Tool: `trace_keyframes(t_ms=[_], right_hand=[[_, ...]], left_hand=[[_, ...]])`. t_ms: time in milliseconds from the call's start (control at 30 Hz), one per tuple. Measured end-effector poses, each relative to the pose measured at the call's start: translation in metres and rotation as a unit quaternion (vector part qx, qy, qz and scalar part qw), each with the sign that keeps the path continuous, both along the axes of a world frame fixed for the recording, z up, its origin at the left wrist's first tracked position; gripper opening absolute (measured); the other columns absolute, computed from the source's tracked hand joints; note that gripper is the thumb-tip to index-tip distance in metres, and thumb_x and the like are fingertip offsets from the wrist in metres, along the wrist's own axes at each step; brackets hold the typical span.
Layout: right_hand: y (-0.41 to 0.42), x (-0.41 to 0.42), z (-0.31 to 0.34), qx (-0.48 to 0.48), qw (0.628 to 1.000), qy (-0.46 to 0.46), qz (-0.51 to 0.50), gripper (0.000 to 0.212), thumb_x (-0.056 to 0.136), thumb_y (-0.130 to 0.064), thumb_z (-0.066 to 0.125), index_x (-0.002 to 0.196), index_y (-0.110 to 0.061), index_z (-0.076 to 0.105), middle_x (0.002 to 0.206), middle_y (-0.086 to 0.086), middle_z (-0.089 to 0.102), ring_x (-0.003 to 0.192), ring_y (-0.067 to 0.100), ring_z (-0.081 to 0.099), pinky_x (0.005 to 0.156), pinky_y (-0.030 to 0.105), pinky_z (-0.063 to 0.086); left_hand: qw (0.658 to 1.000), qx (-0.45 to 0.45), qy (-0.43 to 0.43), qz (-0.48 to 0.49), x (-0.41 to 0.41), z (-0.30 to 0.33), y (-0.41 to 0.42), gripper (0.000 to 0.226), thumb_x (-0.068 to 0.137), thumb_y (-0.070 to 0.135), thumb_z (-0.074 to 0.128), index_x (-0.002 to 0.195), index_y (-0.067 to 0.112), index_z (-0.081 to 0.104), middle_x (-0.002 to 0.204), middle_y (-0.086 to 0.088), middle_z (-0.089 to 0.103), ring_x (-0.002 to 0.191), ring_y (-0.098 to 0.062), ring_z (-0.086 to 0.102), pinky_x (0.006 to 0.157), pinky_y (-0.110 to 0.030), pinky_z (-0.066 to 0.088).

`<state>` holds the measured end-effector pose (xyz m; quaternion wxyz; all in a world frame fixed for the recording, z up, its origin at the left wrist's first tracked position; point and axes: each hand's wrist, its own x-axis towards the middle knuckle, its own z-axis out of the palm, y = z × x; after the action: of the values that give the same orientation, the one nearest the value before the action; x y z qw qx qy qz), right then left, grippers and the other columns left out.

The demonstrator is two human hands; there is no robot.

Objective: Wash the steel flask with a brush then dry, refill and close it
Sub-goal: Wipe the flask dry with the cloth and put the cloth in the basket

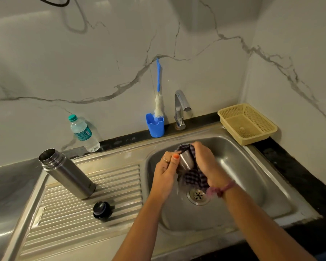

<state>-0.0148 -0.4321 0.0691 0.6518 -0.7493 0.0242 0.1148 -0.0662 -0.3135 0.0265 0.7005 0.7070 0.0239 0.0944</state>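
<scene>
Sink basin (243, 166) sits right of the drainboard (86, 200), both set in the bench (299, 172). Flask (67, 173) stands on the drainboard, open-topped; stopper (102, 210) lies on the drainboard at its 5 o'clock, apart. Water bottle (84, 133) at the flask's 1 o'clock, against the wall. Brush (158, 95) stands in a holder (155, 126) behind the basin; tap (180, 110) just right of it. Basket (248, 123) on the bench at the basin's 1 o'clock. Over the basin, left hand (166, 172) and right hand (208, 164) hold a cup (186, 161) in a cloth (195, 176), above the drain (198, 195).

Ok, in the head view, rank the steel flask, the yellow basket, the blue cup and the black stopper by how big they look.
Largest to smallest:
1. steel flask and yellow basket, too alike to rank
2. blue cup
3. black stopper
</scene>
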Motion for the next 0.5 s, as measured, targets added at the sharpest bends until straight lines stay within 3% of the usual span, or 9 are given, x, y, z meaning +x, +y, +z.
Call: trace_keyframes(t_ms=[67,167,233,267,333,433,500], right_hand=[[0.001,-0.001,0.006,-0.023,1.000,0.003,0.008,0.035,0.100,-0.026,0.030,0.084,-0.011,0.057,0.082,0.007,0.057,0.077,0.020,0.054,0.059,0.026,0.043],[0.012,-0.021,-0.009,-0.204,0.959,-0.198,-0.016,0.034,0.100,-0.028,0.033,0.124,-0.010,0.050,0.116,0.007,0.050,0.094,0.019,0.058,0.074,0.027,0.051],[0.013,-0.027,-0.014,-0.234,0.937,-0.259,-0.032,0.038,0.100,-0.028,0.034,0.132,-0.011,0.045,0.119,0.005,0.046,0.096,0.017,0.057,0.076,0.023,0.050],[0.011,-0.023,-0.011,-0.205,0.948,-0.242,-0.030,0.035,0.100,-0.027,0.033,0.127,-0.011,0.049,0.115,0.005,0.049,0.092,0.016,0.057,0.071,0.017,0.047],[0.005,-0.006,-0.009,-0.116,0.988,-0.102,0.010,0.030,0.101,-0.025,0.031,0.099,-0.011,0.057,0.094,0.006,0.057,0.081,0.019,0.057,0.058,0.010,0.042],[-0.013,0.015,-0.006,0.061,0.984,0.156,0.064,0.033,0.094,-0.035,0.041,0.069,-0.018,0.055,0.071,0.004,0.058,0.074,0.022,0.055,0.075,0.030,0.044],[-0.020,0.020,-0.015,0.111,0.971,0.200,0.069,0.035,0.088,-0.039,0.046,0.058,-0.022,0.054,0.064,0.001,0.054,0.066,0.019,0.052,0.076,0.036,0.041]], left_hand=[[1.000,-0.005,-0.002,-0.001,0.000,0.001,0.004,0.040,0.097,0.045,0.053,0.102,0.007,0.066,0.101,-0.023,0.063,0.093,-0.031,0.062,0.090,-0.037,0.052],[1.000,0.003,-0.007,-0.006,0.002,0.006,0.000,0.033,0.094,0.041,0.050,0.104,0.017,0.069,0.101,-0.019,0.065,0.092,-0.019,0.064,0.088,-0.028,0.053],[1.000,0.004,-0.005,-0.016,0.001,0.004,-0.002,0.034,0.093,0.038,0.050,0.106,0.014,0.069,0.102,-0.020,0.065,0.091,-0.017,0.063,0.087,-0.028,0.054],[1.000,0.007,-0.005,-0.020,0.001,0.002,-0.001,0.036,0.094,0.038,0.050,0.108,0.011,0.069,0.102,-0.022,0.064,0.090,-0.017,0.063,0.086,-0.028,0.053],[0.999,-0.004,-0.015,-0.030,-0.002,-0.004,0.002,0.038,0.099,0.041,0.055,0.110,0.008,0.069,0.102,-0.024,0.061,0.092,-0.018,0.060,0.088,-0.029,0.052],[0.999,-0.022,-0.020,-0.041,-0.004,-0.006,0.008,0.035,0.095,0.044,0.055,0.108,0.017,0.071,0.105,-0.016,0.059,0.100,-0.021,0.057,0.094,-0.036,0.048],[0.998,0.027,-0.022,-0.051,-0.002,-0.009,0.012,0.035,0.095,0.043,0.052,0.104,0.013,0.068,0.105,-0.013,0.060,0.100,-0.021,0.058,0.095,-0.038,0.049]])
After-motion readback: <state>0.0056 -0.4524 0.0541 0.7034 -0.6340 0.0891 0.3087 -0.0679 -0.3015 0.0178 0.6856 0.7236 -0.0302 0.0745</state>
